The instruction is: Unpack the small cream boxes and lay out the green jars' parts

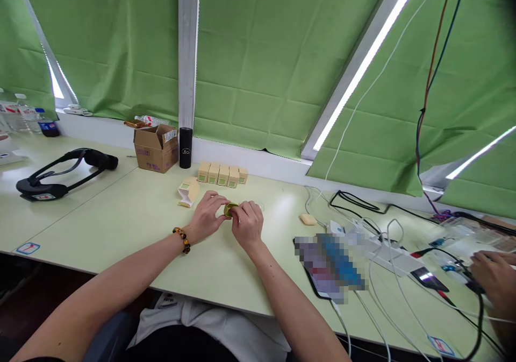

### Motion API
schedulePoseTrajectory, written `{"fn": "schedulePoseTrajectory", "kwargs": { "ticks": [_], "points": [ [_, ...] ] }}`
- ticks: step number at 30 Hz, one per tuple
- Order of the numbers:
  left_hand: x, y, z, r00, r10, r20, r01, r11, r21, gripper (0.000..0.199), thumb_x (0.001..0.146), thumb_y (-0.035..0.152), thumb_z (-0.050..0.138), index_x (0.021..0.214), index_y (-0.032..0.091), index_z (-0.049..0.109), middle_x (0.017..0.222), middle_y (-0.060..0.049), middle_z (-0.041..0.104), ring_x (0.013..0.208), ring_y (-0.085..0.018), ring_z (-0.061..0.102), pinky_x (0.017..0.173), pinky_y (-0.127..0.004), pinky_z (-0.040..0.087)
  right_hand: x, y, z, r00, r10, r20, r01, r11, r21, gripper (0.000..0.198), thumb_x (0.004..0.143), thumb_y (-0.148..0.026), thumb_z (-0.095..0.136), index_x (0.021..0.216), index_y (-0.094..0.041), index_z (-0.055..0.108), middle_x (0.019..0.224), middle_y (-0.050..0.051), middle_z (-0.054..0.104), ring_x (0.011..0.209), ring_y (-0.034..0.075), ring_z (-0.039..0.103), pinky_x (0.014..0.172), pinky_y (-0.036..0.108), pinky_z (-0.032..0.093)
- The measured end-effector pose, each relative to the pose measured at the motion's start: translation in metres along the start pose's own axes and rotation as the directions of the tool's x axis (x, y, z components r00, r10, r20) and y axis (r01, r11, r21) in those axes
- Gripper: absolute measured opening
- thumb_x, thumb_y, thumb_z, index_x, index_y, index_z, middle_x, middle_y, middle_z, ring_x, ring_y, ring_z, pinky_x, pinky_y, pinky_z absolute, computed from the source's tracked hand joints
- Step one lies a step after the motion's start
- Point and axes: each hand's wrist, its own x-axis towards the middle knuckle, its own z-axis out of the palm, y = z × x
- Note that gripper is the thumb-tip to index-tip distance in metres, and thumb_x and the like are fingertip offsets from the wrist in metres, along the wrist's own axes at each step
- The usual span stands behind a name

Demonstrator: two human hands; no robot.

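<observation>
My left hand [207,217], with a beaded bracelet on its wrist, holds a small olive-yellow round piece [229,209] between thumb and fingers. From the other side, my right hand [249,223] grips the same piece, its fingertips over the rim. The piece is partly covered by my fingers, and its exact kind does not show. Just beyond my left hand lies an opened small cardboard carton [188,191] with a white inside. Farther back stands a row of several small kraft boxes [218,174] with green labels.
A brown cardboard box [156,148] and a black tumbler [185,147] stand at the back. A black headset [66,174] lies left. To the right are a pale yellow block [307,219], a blurred-out phone [322,268], a power strip [391,257], tangled cables and another person's hand [494,276].
</observation>
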Motion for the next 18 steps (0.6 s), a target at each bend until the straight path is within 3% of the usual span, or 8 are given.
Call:
{"fn": "schedulePoseTrajectory", "kwargs": {
  "ticks": [18],
  "points": [
    [0.004,0.004,-0.002,0.997,-0.018,-0.080,0.014,0.999,-0.049,0.031,0.089,0.028,0.081,0.118,0.024,0.070,0.106,-0.008,0.076,0.108,-0.028,0.063,0.093,-0.049,0.055,0.007,0.000,-0.012,0.955,-0.277,-0.101,0.263,0.955,-0.139,0.023,0.098,-0.010,0.056,0.082,-0.020,0.068,0.065,0.001,0.053,0.065,0.018,0.045,0.070,0.036,0.032]
  ]
}}
